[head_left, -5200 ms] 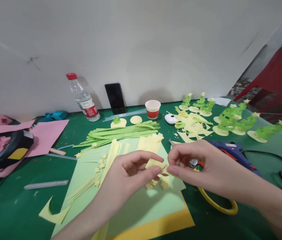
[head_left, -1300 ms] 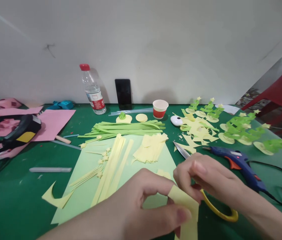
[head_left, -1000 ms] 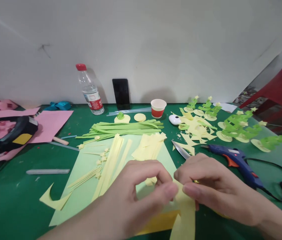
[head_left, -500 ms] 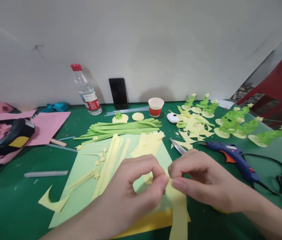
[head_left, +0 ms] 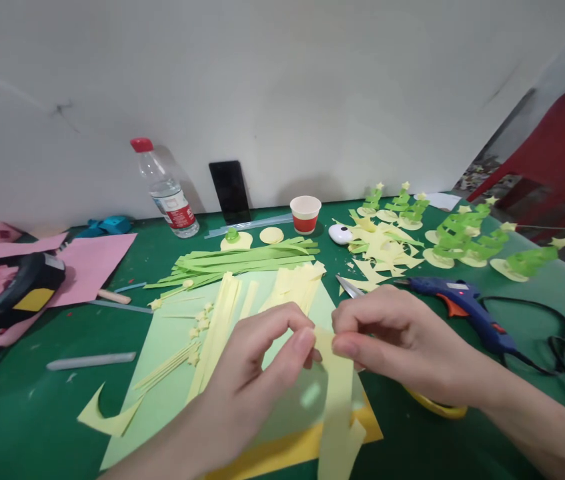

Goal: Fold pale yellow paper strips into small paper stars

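Over the pale green sheet (head_left: 282, 393), my left hand (head_left: 262, 373) pinches the upper left edge of a pale yellow paper strip (head_left: 336, 400) between thumb and forefinger. My right hand (head_left: 407, 347) grips the same end from the other side, thumb and fingers pressed together. The strip hangs down toward me, with a small flap at its lower right. Beneath the hands lie flat yellow strips (head_left: 217, 320) and thin strips with small paper stars (head_left: 195, 347). Scissors (head_left: 349, 287) lie partly hidden under my right hand, their yellow handle showing below it.
A blue glue gun (head_left: 467, 307) with its cord lies at right, behind it green spiral paper pieces (head_left: 462, 240) topped with stars. Paper scraps (head_left: 387, 243), a paper cup (head_left: 305, 217), a phone (head_left: 229, 190) and a bottle (head_left: 169, 200) stand or lie behind. Pink paper (head_left: 95, 263) lies left.
My hands have drawn slightly apart, and the paper strip's upper end now shows between them. The strip appears farther left, and a flap shows on it. The view has shifted a little.
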Action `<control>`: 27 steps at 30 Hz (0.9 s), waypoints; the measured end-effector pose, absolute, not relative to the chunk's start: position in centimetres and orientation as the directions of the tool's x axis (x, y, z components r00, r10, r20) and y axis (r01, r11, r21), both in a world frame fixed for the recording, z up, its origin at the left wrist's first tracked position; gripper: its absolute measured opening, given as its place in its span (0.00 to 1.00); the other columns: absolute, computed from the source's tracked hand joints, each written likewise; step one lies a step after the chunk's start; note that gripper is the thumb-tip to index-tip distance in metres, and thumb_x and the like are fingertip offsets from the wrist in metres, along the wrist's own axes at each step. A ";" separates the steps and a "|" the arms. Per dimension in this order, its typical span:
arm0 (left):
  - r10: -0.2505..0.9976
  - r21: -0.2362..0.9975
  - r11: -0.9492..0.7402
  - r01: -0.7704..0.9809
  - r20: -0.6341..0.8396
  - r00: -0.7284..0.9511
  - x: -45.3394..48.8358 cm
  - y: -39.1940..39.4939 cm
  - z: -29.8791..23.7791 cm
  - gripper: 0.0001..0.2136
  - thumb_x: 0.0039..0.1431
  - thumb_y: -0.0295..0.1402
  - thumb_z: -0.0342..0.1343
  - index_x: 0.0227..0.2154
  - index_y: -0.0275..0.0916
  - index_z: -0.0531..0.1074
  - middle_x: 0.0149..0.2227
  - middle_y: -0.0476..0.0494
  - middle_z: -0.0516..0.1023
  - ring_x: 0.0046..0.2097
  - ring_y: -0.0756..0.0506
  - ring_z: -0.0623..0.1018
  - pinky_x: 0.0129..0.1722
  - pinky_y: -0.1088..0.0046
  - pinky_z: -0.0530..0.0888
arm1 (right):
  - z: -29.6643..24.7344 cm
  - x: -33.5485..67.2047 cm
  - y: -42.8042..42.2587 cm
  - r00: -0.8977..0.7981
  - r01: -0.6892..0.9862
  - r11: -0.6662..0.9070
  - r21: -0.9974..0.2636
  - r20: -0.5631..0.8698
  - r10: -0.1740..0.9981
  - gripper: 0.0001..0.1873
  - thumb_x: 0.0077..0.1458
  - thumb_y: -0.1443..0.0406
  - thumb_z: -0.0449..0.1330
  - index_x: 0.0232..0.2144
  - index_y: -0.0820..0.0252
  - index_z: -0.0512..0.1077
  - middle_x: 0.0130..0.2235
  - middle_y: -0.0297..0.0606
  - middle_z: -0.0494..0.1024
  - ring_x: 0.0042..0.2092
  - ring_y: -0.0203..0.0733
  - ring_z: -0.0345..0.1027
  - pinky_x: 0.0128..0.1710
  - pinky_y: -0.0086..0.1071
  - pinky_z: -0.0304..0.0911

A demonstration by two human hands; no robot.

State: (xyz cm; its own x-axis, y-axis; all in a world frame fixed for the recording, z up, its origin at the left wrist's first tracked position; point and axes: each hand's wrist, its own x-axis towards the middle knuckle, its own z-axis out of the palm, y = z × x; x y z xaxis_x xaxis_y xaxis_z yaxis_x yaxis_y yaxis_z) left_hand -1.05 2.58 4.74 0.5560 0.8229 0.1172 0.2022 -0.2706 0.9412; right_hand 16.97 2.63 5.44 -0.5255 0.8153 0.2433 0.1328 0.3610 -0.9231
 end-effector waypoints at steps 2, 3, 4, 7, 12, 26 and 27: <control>0.812 0.919 -0.305 0.250 0.114 0.572 -1.1 2.4 4.8 0.15 0.64 0.40 0.43 0.24 0.41 0.64 0.27 0.51 0.68 0.31 0.49 0.69 0.32 0.75 0.66 | 5.4 17.0 2.7 -0.509 0.143 0.376 -0.916 0.258 0.821 0.20 0.58 0.66 0.55 0.17 0.60 0.56 0.18 0.25 0.54 0.20 0.27 0.45 0.18 0.24 0.43; 0.812 0.901 -0.330 0.282 0.118 0.572 -1.1 2.4 4.8 0.16 0.63 0.41 0.44 0.22 0.40 0.63 0.25 0.51 0.67 0.30 0.49 0.67 0.29 0.75 0.65 | 5.3 17.0 2.6 -0.508 0.150 0.380 -0.913 0.259 0.822 0.19 0.59 0.66 0.54 0.17 0.60 0.56 0.18 0.25 0.54 0.21 0.27 0.46 0.19 0.24 0.44; 0.813 0.883 -0.352 0.310 0.124 0.569 -1.0 2.3 4.9 0.16 0.63 0.40 0.45 0.21 0.40 0.62 0.24 0.51 0.65 0.28 0.49 0.66 0.27 0.75 0.63 | 5.2 17.0 2.6 -0.511 0.155 0.386 -0.909 0.261 0.819 0.19 0.59 0.66 0.54 0.17 0.60 0.56 0.19 0.25 0.54 0.21 0.28 0.46 0.19 0.24 0.44; 0.803 0.866 -0.391 0.311 0.157 0.574 -0.9 2.3 5.0 0.16 0.63 0.36 0.44 0.20 0.40 0.61 0.23 0.51 0.64 0.28 0.49 0.66 0.27 0.73 0.62 | 5.1 17.0 2.5 -0.536 0.129 0.370 -0.920 0.249 0.807 0.20 0.64 0.63 0.49 0.19 0.60 0.57 0.20 0.26 0.56 0.22 0.28 0.49 0.21 0.24 0.47; 0.792 0.894 -0.390 0.220 0.203 0.576 -1.0 2.4 4.9 0.14 0.64 0.34 0.43 0.22 0.40 0.60 0.23 0.51 0.60 0.28 0.49 0.64 0.29 0.71 0.63 | 5.3 17.0 2.4 -0.605 0.078 0.291 -0.954 0.187 0.774 0.22 0.61 0.53 0.52 0.21 0.61 0.62 0.21 0.28 0.60 0.23 0.29 0.51 0.21 0.25 0.49; 0.825 0.876 -0.321 0.361 0.070 0.561 -1.0 1.9 4.7 0.14 0.65 0.38 0.44 0.26 0.40 0.67 0.26 0.51 0.67 0.28 0.50 0.67 0.28 0.76 0.64 | 4.8 17.4 2.6 -0.603 -0.143 -0.103 -0.984 0.004 0.798 0.22 0.54 0.55 0.60 0.17 0.64 0.66 0.17 0.26 0.57 0.20 0.26 0.47 0.18 0.26 0.42; 0.814 0.883 -0.315 0.348 0.062 0.578 -1.2 2.0 4.8 0.13 0.65 0.36 0.44 0.27 0.40 0.67 0.27 0.52 0.68 0.29 0.50 0.68 0.29 0.77 0.65 | 4.9 17.4 2.7 -0.602 -0.144 -0.106 -0.984 0.002 0.798 0.22 0.54 0.54 0.60 0.17 0.64 0.66 0.17 0.26 0.58 0.20 0.26 0.47 0.19 0.26 0.43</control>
State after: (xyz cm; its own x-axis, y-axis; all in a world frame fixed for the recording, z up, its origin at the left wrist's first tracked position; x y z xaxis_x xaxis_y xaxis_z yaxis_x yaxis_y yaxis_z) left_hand -1.16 1.97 4.81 0.5777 0.8139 0.0624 0.3484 -0.3150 0.8828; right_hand 17.42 2.73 4.88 -0.6021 0.7984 0.0023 -0.1442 -0.1058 -0.9839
